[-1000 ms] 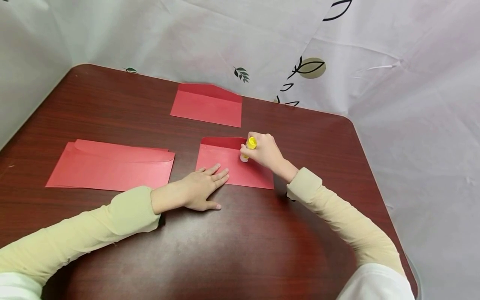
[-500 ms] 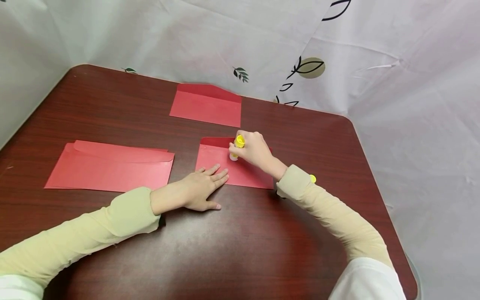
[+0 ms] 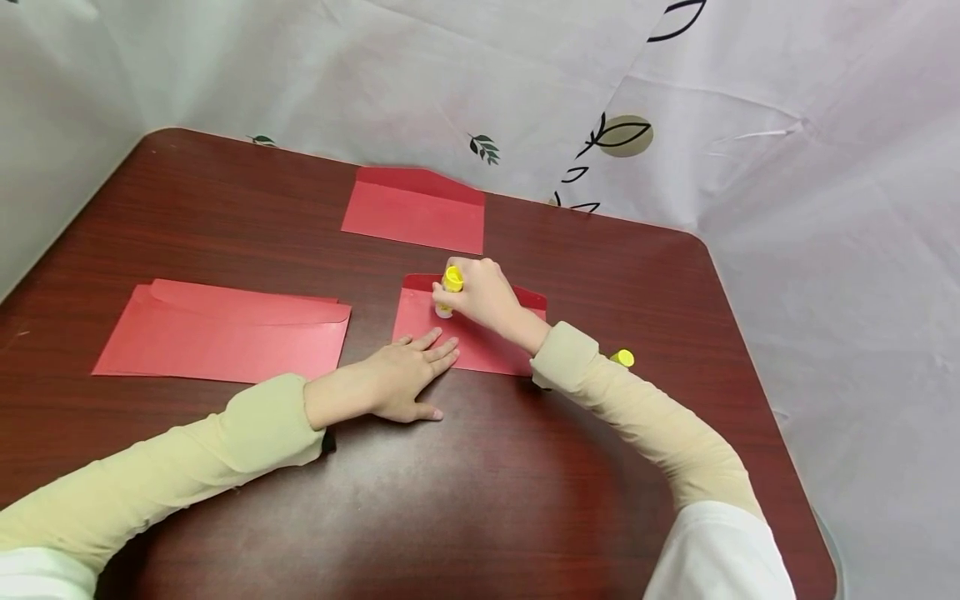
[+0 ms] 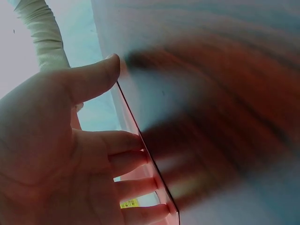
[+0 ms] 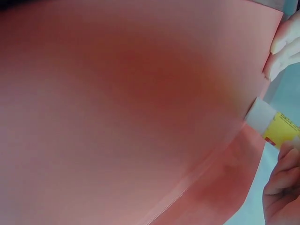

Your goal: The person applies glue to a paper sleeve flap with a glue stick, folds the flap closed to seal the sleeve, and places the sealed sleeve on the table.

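A red envelope (image 3: 480, 346) lies on the table in front of me, its darker flap (image 3: 532, 301) unfolded at the far side. My right hand (image 3: 486, 298) grips a yellow and white glue stick (image 3: 452, 287). In the right wrist view the white end of the glue stick (image 5: 269, 121) meets the envelope near the flap's fold. My left hand (image 3: 397, 379) lies flat with fingers spread, the fingertips on the envelope's near left part. The left wrist view shows those straight fingers (image 4: 133, 185) at the paper's edge.
To the left lies a pile of red envelopes (image 3: 225, 337). Another red envelope (image 3: 416, 215) with a raised flap lies at the table's far edge. A small yellow cap (image 3: 622, 358) sits beyond my right forearm. A patterned white curtain (image 3: 337, 75) hangs behind the table (image 3: 420, 517).
My right hand has moved left along the envelope with the glue stick, and the yellow cap has come into sight behind the forearm. My left hand has stayed in place.
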### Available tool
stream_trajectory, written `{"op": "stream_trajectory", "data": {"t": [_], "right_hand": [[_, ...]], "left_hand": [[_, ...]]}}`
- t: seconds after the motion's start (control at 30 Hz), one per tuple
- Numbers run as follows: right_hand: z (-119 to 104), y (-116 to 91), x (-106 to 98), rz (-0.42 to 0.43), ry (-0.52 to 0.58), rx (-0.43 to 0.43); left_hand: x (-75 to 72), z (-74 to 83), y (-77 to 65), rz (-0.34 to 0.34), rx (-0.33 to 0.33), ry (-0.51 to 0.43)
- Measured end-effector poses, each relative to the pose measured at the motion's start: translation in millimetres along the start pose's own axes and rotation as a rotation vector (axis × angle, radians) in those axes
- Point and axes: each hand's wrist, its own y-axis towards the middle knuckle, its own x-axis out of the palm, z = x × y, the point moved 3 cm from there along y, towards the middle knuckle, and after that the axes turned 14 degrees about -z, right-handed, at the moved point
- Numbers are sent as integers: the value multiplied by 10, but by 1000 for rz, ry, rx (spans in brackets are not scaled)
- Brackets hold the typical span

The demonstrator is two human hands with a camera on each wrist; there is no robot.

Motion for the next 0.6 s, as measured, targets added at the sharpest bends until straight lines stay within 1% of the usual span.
{"op": "stream_trajectory", "data": {"t": [0.27,0.4,0.6], "right_hand": [[-125,123,61,-26,-34,-6],[-176,168,88,-39,-29,-14],[-226,230,111,-40,-13,-50]], "left_hand": [[-5,1,-9,-1,0,-6],[0,0,-9,-2,1,-3],[0,-3,0,14,6,7]]}}
